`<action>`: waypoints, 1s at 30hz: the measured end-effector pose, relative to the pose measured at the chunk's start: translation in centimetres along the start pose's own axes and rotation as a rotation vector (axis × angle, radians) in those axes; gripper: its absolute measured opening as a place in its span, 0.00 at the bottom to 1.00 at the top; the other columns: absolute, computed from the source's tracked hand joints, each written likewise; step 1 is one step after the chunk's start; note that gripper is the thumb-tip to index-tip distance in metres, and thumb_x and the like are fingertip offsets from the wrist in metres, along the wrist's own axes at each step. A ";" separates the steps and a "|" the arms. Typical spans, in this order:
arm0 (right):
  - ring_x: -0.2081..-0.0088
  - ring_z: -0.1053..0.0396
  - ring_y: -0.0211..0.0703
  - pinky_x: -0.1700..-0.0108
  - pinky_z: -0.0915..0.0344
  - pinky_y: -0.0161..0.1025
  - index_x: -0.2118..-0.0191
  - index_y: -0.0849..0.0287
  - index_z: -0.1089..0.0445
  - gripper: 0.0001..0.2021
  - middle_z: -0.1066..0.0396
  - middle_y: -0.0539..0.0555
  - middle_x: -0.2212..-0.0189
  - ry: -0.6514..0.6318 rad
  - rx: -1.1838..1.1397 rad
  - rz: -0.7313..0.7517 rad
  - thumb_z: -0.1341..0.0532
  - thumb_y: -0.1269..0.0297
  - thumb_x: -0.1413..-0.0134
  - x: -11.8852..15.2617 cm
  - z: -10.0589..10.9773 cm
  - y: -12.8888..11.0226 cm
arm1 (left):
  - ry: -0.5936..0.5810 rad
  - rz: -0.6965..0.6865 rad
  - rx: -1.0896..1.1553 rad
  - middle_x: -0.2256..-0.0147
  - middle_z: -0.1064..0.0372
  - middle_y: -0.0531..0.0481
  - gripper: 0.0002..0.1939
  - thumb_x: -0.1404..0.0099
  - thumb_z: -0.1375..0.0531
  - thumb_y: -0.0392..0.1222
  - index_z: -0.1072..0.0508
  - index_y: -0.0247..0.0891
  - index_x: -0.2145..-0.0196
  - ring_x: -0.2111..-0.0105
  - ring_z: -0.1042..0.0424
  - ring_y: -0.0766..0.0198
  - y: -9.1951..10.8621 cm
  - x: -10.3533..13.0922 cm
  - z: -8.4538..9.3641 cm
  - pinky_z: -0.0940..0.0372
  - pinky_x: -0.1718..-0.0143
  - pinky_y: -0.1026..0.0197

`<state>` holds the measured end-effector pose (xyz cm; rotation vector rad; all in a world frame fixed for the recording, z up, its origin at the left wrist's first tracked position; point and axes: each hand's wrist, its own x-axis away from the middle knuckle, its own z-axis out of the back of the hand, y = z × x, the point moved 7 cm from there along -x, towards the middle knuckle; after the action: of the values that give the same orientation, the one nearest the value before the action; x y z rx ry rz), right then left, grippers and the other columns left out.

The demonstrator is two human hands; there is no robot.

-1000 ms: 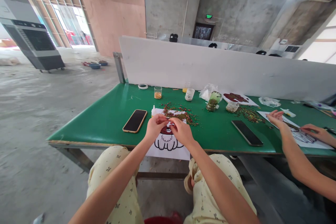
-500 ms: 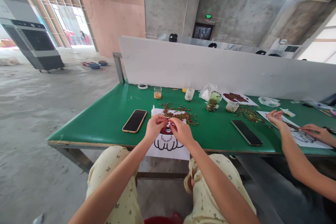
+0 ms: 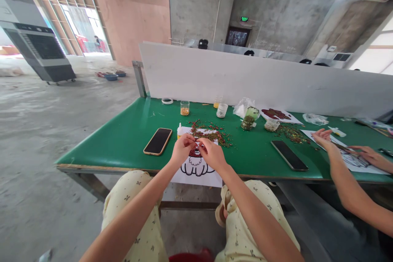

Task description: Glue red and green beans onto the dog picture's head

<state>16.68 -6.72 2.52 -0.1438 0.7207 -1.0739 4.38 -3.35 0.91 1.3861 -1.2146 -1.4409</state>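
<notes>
A white sheet with a black line drawing (image 3: 196, 168) lies at the green table's front edge and hangs slightly over it. Dark red pieces cover part of the drawing's upper area. Above it, my left hand (image 3: 184, 147) and my right hand (image 3: 211, 152) are close together, fingertips pinched. What they hold, if anything, is too small to name. Loose red and green grains (image 3: 222, 137) are scattered on and behind the sheet. A white glue bottle (image 3: 179, 130) stands just behind my left hand.
A phone (image 3: 157, 141) lies left, another (image 3: 289, 155) right. Behind stand a cup of yellow grains (image 3: 184, 108), a clear cup (image 3: 222, 110) and a green-grain jar (image 3: 248, 122). At the right, another person's hands (image 3: 325, 138) are over a second drawing (image 3: 356, 161).
</notes>
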 end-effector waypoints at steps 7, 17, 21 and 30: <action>0.68 0.30 0.37 0.67 0.39 0.33 0.53 0.54 0.36 0.11 0.29 0.52 0.58 -0.001 -0.003 0.025 0.46 0.64 0.42 0.0 0.1 -0.3 | -0.016 0.040 0.028 0.76 0.28 0.51 0.13 0.53 0.35 0.40 0.32 0.36 0.69 0.77 0.31 0.66 -0.3 0.0 -0.1 0.39 0.76 0.65; 0.66 0.31 0.38 0.66 0.38 0.33 0.53 0.54 0.36 0.12 0.31 0.52 0.56 -0.003 0.010 0.032 0.47 0.67 0.43 0.1 0.0 -0.4 | 0.013 0.007 0.013 0.77 0.31 0.54 0.13 0.54 0.34 0.40 0.31 0.36 0.69 0.76 0.31 0.66 0.0 0.0 0.1 0.38 0.75 0.65; 0.67 0.31 0.38 0.66 0.38 0.33 0.53 0.54 0.36 0.12 0.31 0.52 0.57 0.001 0.010 0.032 0.47 0.67 0.43 0.1 0.0 -0.3 | 0.006 0.026 -0.001 0.77 0.30 0.53 0.13 0.52 0.35 0.41 0.31 0.36 0.69 0.76 0.32 0.66 -0.3 0.0 0.1 0.38 0.75 0.65; 0.66 0.30 0.38 0.66 0.38 0.33 0.52 0.54 0.36 0.12 0.31 0.52 0.56 -0.010 0.011 0.029 0.47 0.66 0.43 0.1 -0.2 -0.3 | 0.059 -0.043 -0.013 0.83 0.41 0.58 0.13 0.55 0.36 0.38 0.39 0.37 0.83 0.81 0.39 0.71 0.6 0.0 0.3 0.44 0.78 0.67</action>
<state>16.42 -6.88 2.47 -0.1286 0.7056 -1.0486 4.03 -3.48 1.48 1.4437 -1.1430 -1.4245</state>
